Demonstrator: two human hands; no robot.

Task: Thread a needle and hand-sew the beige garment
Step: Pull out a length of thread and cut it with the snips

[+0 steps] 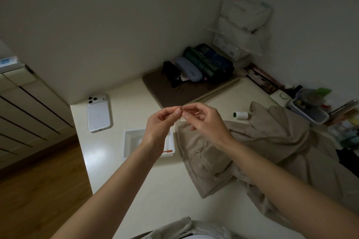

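Two pinches: left fingers grip the needle, right fingers the thread beside it.

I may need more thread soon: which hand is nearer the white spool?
Right. The right hand is just left of the spool; the left hand is farther left, beyond the right one.

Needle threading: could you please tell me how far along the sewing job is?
Done: a length of thread hangs ready, the spool lying aside. In hand: the left hand pinches the needle, the right hand the thread; whether it is through the eye is unclear. Left: sewing the beige garment.
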